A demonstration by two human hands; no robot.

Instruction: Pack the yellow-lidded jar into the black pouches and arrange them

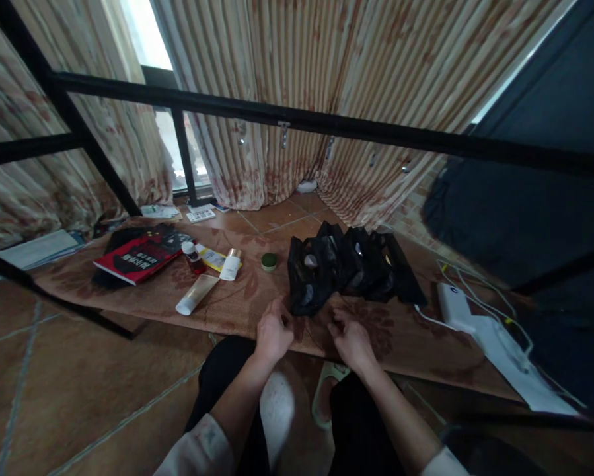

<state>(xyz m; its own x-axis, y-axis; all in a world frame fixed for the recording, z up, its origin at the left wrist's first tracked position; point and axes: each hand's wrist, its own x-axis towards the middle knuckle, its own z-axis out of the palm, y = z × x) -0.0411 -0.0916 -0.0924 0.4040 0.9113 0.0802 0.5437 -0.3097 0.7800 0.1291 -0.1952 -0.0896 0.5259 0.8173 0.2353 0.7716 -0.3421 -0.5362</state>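
A black fabric organizer [334,264] with several pockets stands on the brown cloth, small items partly showing inside. My left hand [275,330] rests on the cloth at its front left corner, fingers loosely bent and apart, with nothing visible in them. On the other side, my right hand [352,338] lies just in front of the organizer, its fingers half curled and empty as far as I can see. Left of the organizer sit a small round green-lidded tin [269,262], a white tube with a gold cap [230,266], a gold-and-white tube [197,295] and a white-capped reddish bottle [193,256].
A red book [141,256] lies on dark cloth at the left, and a yellow packet [211,258] is behind the tubes. To the right are a white power bank [455,307] and cables. A black metal bar [297,119] crosses before the curtains [287,59].
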